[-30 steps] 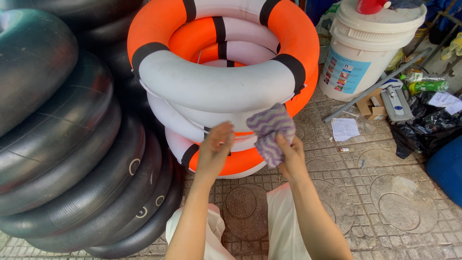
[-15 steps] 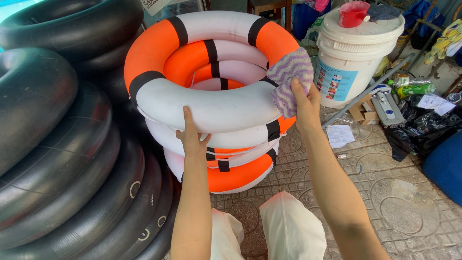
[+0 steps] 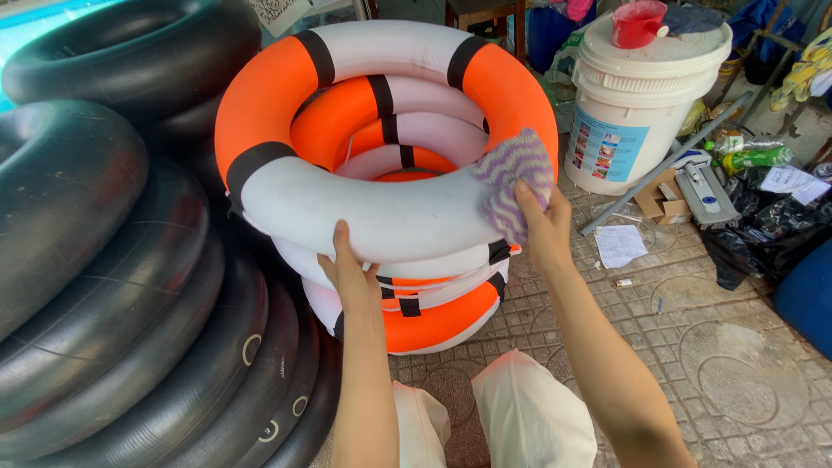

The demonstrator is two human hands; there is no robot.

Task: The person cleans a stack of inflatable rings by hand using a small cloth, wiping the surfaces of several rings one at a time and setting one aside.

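Right hand (image 3: 542, 227) grips a purple striped cloth (image 3: 511, 178), pressed on the top life ring (image 3: 381, 147); left hand (image 3: 351, 273), open, braces its white section. Wipe firmly.

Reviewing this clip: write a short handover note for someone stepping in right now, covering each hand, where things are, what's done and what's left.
Left hand: flat against the white front of the top life ring, bracing it.
Right hand: gripping a purple-and-white cloth, pressed to the ring's right side where white meets orange.
Things: orange-and-white rings stacked beside black inner tubes; white bucket behind on the right.
Done: cannot tell how much is wiped.
Left: likely the rest of the top ring and those beneath.
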